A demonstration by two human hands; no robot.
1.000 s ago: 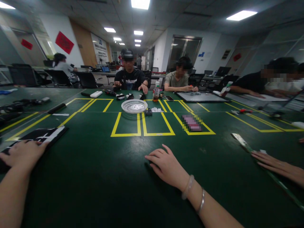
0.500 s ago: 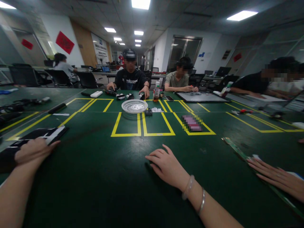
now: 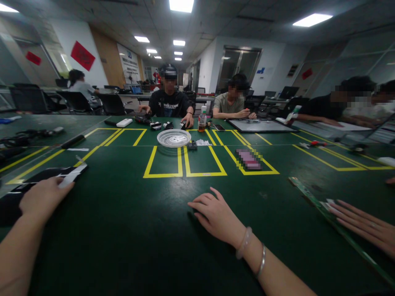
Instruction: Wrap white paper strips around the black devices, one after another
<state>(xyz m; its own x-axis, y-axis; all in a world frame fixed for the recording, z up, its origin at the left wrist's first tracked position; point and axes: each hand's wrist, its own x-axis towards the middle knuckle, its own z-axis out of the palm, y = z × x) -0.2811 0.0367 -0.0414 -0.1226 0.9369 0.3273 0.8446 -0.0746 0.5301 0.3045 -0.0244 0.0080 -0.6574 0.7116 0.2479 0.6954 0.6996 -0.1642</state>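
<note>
At the left, my left hand (image 3: 45, 198) is closed, thumb and fingers pinching a thin white strip (image 3: 71, 176). The strip's far end stands up a little over a flat black item with white lines (image 3: 14, 204), which lies under the hand and is partly covered by it. I cannot tell whether the strip is paper or tape. My right hand (image 3: 216, 214), wearing two bangles at the wrist, rests on the green table (image 3: 138, 246) with its fingers apart and nothing in them.
Ahead lie a white plastic basket (image 3: 173, 139), a small black object (image 3: 192, 145) and a phone (image 3: 248, 159). At the right, another person's hand (image 3: 364, 222) lies by a long green circuit strip (image 3: 336, 226). Black cables (image 3: 27, 137) lie far left. People sit opposite.
My left hand has shifted slightly left, and the white strip's far end now rises. The other person's hand has moved a little right. My right hand has stayed put.
</note>
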